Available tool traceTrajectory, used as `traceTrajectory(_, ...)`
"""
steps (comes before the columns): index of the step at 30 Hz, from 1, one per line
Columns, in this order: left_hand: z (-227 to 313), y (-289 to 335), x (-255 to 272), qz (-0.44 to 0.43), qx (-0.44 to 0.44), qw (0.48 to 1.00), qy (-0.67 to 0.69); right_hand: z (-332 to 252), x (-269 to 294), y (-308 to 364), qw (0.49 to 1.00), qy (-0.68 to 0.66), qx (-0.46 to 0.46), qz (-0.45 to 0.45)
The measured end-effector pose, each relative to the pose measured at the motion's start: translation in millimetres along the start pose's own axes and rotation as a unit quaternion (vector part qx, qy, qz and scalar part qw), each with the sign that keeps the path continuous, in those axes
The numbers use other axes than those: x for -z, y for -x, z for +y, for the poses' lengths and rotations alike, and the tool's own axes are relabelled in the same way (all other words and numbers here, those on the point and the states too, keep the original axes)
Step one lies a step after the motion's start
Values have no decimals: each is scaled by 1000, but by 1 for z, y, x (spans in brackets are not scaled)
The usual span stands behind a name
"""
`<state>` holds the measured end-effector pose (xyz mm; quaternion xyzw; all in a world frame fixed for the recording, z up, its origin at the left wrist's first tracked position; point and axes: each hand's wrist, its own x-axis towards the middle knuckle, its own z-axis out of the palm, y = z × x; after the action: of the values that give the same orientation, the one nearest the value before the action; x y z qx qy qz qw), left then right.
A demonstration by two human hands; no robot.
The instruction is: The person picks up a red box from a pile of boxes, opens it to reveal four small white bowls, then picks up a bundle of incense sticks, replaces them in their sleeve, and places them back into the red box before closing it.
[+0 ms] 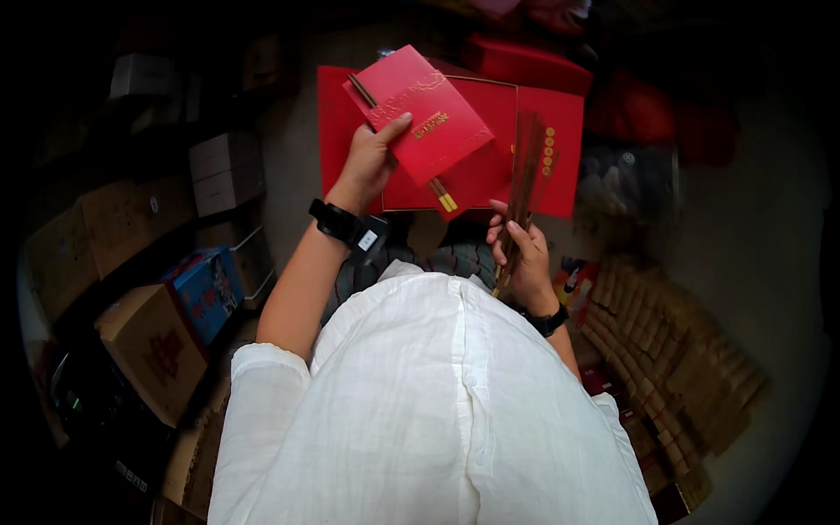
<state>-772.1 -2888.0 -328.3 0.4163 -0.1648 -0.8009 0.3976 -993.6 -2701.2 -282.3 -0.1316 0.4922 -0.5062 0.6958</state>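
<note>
My left hand [367, 162] grips a red card-like packet [429, 131] with gold lettering and an embossed pattern, its thumb lying across the face. A few dark chopsticks [444, 194] with gold ends stick out from beneath the packet at two corners. In my right hand [527, 258], fingers closed, is a bundle of brown chopsticks [525, 171], fanned slightly and blurred at the top. Below both hands lies an open red gift box [558, 179], with gold round marks on its right panel. The packet hides part of the box.
Cardboard boxes [144, 350], a blue printed box [208, 293] and white boxes [226, 171] stand at the left. Rows of brown paper-like bundles [669, 359] lie at the lower right. Dark plastic-wrapped goods [626, 179] and red bags [634, 109] sit beyond the gift box.
</note>
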Motion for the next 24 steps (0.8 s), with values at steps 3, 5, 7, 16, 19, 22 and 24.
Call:
traceTrajectory(3,8,-7,11,-15,21,999,-20,4,-12,9,995,-77,-9,55)
traceTrajectory(5,11,-9,11,-27,41,998,-43,16,-3,18,996,-89,-27,7)
traceTrajectory(7,12,-10,11,-34,42,997,-53,18,-1,26,993,-100,-43,-42)
traceTrajectory(16,18,-16,12,-15,7,996,-85,5,-6,34,997,44,-58,-14)
traceTrajectory(19,24,-17,5,-8,-15,996,-83,3,-5,31,992,111,-61,-10)
traceTrajectory(22,25,-18,5,-5,-28,996,-79,-2,-2,32,983,171,-61,10)
traceTrajectory(24,26,-20,8,-6,-30,997,-78,-1,1,30,986,158,-55,-2)
